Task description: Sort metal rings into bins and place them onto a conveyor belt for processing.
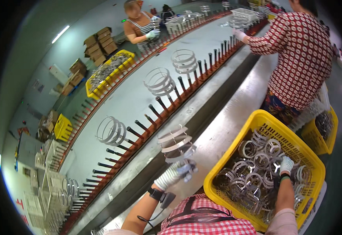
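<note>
My left hand [174, 175], in a striped white glove with grey fingertips, is closed on the lower end of a metal ring frame [175, 143]. Its flat silvery bands are stacked one above another, joined by thin wires, and it is held up over the metal ledge. My right hand [285, 164], gloved the same way, reaches into a yellow basket [264, 116] heaped with similar metal ring frames [253, 181]. It touches the pieces at the right of the heap; whether its fingers grip one is hidden.
A row of black-tipped pegs [155, 111] edges the long conveyor [139, 105]; a few carry ring frames [159, 81]. A co-worker in a patterned shirt [296, 55] stands ahead on the right, another in a striped apron [142, 29] across the line. Another yellow basket [332, 137] stands right.
</note>
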The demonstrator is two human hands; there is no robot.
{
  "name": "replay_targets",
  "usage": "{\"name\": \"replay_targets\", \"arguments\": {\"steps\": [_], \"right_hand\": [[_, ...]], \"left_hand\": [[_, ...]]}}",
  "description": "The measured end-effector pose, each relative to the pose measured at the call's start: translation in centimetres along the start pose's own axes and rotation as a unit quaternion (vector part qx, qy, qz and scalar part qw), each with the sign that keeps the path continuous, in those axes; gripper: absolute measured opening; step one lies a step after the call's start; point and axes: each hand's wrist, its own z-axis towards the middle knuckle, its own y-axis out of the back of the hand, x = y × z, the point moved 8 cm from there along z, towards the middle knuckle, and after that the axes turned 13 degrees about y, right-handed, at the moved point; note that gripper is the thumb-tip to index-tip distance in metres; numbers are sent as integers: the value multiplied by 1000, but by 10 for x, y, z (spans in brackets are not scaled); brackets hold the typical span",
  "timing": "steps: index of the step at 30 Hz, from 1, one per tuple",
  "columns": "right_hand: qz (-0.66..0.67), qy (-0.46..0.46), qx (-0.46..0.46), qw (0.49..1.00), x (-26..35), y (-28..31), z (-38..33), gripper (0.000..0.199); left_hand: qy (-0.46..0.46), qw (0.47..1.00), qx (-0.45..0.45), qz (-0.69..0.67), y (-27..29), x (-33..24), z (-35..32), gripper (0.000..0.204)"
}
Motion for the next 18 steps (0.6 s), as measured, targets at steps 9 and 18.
{"name": "replay_targets", "arguments": {"steps": [9,18], "right_hand": [[43,-93,24,994,-105,-59,-10,22],[430,-115,-139,885,-108,23,-73,43]], "left_hand": [[-419,610,-505,444,122,-119,-5,27],[-447,575,-664,169,233,-105,-180,26]]}}
